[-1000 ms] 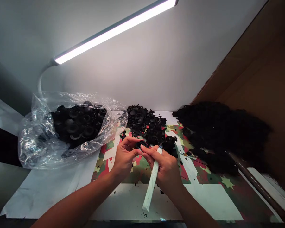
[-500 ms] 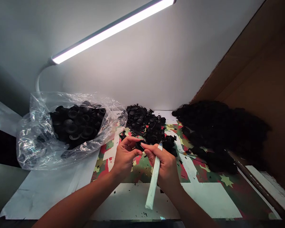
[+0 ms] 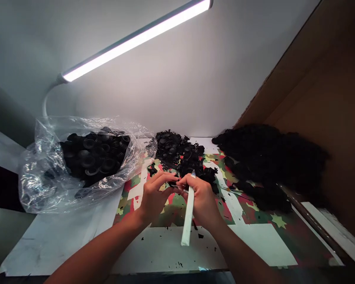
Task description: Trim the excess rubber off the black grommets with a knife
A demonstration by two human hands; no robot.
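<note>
Right hand [image 3: 203, 199] is closed round a white-handled trimming knife [image 3: 188, 215]; left hand [image 3: 154, 195] pinches a small black rubber part [image 3: 174, 184] above the tabletop's [image 3: 165, 252] middle. Risk: the blade sits beside the left fingertips [image 3: 170, 178]; 1 slip could cut them or drop the part.

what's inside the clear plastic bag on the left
The bag holds a heap of black ribbed round parts, several showing open ring-shaped ends. The ones deeper in the heap are covered, and crinkled plastic blurs the bag's lower part.
</note>
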